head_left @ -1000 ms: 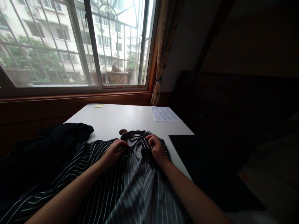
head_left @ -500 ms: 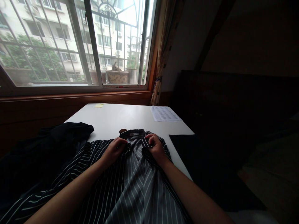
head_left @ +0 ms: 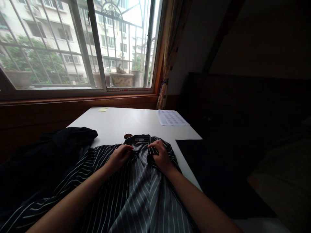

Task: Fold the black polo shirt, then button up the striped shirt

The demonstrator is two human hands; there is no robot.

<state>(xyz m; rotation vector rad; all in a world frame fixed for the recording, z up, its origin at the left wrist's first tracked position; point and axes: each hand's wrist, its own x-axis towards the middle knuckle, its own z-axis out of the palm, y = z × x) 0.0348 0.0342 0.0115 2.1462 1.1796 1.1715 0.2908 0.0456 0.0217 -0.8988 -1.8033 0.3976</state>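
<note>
A black shirt with white stripes (head_left: 143, 191) lies spread over the near part of the white table, its front open and the greyer inside showing. Its collar (head_left: 138, 138) points away from me, with a small label inside the neck. My left hand (head_left: 120, 156) is closed on the left front edge just below the collar. On the opposite edge, my right hand (head_left: 160, 156) grips a folded bit of the shirt front, thumb and fingers around it. A small brown round object (head_left: 128, 136) shows partly behind the collar.
Dark clothing (head_left: 60, 152) is heaped at the left of the white table (head_left: 126, 121). Printed sheets (head_left: 172, 118) lie at the far right corner, a yellow sticky note (head_left: 103, 109) at the far left. A dark flat panel or cloth (head_left: 218, 174) borders the table's right side. Behind is a barred window (head_left: 116, 48).
My right hand has shifted slightly down, its index finger now stretching over the shirt edge toward the middle. The left hand has barely moved.
</note>
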